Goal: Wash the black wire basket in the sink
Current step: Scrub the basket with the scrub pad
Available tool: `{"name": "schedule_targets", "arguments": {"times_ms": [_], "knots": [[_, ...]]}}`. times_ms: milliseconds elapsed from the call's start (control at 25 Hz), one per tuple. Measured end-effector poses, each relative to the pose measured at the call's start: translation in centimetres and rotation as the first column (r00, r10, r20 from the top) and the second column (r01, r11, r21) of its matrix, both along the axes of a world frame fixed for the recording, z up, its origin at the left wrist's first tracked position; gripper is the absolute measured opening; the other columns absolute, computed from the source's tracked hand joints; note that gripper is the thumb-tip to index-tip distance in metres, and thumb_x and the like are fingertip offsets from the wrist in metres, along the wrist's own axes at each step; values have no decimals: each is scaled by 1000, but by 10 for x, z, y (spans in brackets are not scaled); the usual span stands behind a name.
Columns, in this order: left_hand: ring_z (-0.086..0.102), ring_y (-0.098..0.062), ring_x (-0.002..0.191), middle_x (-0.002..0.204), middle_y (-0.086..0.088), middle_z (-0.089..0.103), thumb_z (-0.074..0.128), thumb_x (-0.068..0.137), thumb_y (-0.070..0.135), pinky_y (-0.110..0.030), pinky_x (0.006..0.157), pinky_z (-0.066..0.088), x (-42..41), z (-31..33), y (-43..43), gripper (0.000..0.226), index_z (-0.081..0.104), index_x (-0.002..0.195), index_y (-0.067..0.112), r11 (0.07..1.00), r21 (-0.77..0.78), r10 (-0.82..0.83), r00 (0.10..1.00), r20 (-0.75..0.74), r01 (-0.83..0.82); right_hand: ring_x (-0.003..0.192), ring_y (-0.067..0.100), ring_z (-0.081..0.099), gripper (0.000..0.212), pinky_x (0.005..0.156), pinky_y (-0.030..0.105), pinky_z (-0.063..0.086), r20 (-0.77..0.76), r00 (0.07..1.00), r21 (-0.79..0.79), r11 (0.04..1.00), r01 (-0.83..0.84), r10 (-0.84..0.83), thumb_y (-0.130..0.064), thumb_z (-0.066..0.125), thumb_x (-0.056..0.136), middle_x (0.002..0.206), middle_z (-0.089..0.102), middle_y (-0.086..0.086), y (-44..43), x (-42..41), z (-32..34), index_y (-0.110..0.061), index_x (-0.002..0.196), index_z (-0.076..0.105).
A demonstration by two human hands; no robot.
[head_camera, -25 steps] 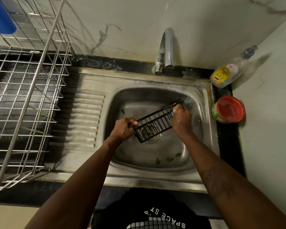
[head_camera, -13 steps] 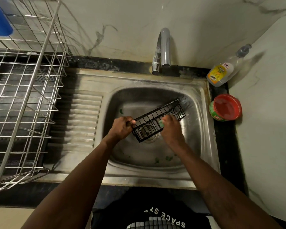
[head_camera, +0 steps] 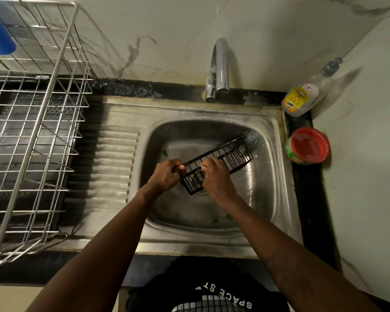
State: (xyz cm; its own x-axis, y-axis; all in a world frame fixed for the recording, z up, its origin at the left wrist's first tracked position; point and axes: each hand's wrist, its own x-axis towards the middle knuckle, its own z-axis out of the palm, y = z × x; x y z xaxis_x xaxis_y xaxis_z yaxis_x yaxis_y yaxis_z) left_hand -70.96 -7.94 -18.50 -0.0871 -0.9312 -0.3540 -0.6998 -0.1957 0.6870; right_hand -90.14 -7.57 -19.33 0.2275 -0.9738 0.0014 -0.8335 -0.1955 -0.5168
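Fingers of the left hand (head_camera: 167,175) clamp the black wire basket (head_camera: 216,164) steady, tilted over the sink (head_camera: 270,176) drain; right hand (head_camera: 214,176) fingers curl against its wires, likely scrubbing.

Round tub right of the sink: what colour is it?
The tub is red on top with a green band around its side, seen in the head view.
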Motion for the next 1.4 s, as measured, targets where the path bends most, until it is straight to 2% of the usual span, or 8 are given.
{"name": "schedule_targets", "arguments": {"times_ms": [160,280,480,680,840,1080,1280,1400], "knots": [[59,-2,78,90,1,71,51,105,26,-12,66,40,1,-3,-2,29,71,92,10,994,43,103,993,-64,-100,90,17,54,14,65,16,39,175,945,-16,959,282,-275,-2,56,96,105,61,8,-24,-16,13,-9,103,66],[71,-17,89,88,1,74,49,104,39,-34,83,58,6,-17,-2,33,69,84,22,965,115,255,949,-187,-237,90,22,64,14,71,37,58,319,835,8,882,470,-448,-7,53,97,103,66,9,-43,-37,10,-14,102,64],[69,-27,91,85,0,72,47,92,56,-59,95,55,21,-60,-2,38,69,79,28,922,224,375,871,-318,-315,93,20,68,23,69,31,63,384,779,132,865,485,-495,3,71,88,111,62,9,-41,-34,9,-16,101,66],[55,-27,77,77,-8,55,36,111,31,-56,89,54,11,-26,-4,39,58,84,13,864,314,500,739,-452,-393,88,19,74,18,74,26,61,461,679,200,812,548,-571,1,67,91,94,71,-1,-38,-21,18,-15,99,71],[48,-16,64,69,-2,52,37,111,35,-34,66,45,3,-30,-12,44,56,76,15,720,491,688,597,-411,-491,83,7,66,19,63,-1,43,372,789,180,872,456,-489,-5,62,99,101,73,4,-24,-13,15,-6,115,71],[51,-15,64,71,-3,55,41,108,45,-30,60,43,-12,-45,-26,45,62,85,12,555,644,822,467,-327,-527,121,21,66,24,92,2,44,290,915,147,958,248,-281,3,63,96,128,69,16,-18,14,-7,-2,116,74],[60,-26,92,103,-16,68,67,84,61,-42,86,53,-5,-55,-20,67,69,121,4,608,617,794,397,-460,-500,103,14,70,33,72,4,50,281,907,204,943,263,-313,-6,72,92,118,72,7,-30,18,-14,-9,125,69],[56,-24,93,106,-8,61,64,93,47,-39,78,51,-1,-57,-18,52,63,134,14,637,643,769,401,-498,-425,95,14,66,14,68,18,49,131,913,110,921,375,-387,-20,74,92,105,71,-1,-41,17,-20,-15,105,76]]}}
